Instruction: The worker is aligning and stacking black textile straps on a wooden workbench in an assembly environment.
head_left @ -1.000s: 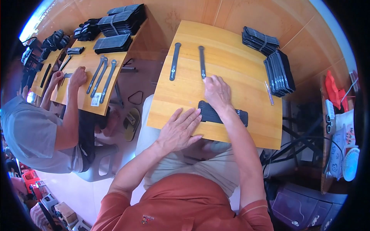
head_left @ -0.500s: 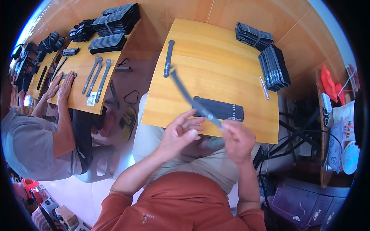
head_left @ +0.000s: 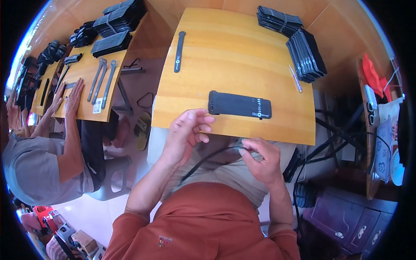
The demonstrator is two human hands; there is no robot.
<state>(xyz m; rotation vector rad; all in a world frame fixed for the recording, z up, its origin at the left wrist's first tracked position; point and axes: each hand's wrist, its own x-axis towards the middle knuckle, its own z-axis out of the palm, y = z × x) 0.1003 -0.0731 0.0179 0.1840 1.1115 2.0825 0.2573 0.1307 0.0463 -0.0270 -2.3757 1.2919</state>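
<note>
My right hand (head_left: 261, 159) pinches one end of a dark strap (head_left: 212, 155) at the table's near edge. The strap bends away to the left and droops over my lap, passing below my left hand. Loosely curled, with the fingers apart, my left hand (head_left: 185, 133) is empty near the front edge. Just beyond both hands lies a neat pile of black straps (head_left: 238, 104) side by side, with pale marks across its right part. A single grey strap (head_left: 179, 52) with a rounded end lies at the table's far left.
Bundled black straps (head_left: 279, 21) and a fanned stack (head_left: 305, 56) sit at the wooden table's (head_left: 234, 56) far right, beside a pen (head_left: 295, 79). To the left, a co-worker's hands (head_left: 73, 97) rest on another table with straps. A side shelf (head_left: 368, 138) stands at right.
The strap in my right hand was raised over the table; its free end has swung down toward my lap. My left hand has moved left, away from my right. The view has shifted slightly.
</note>
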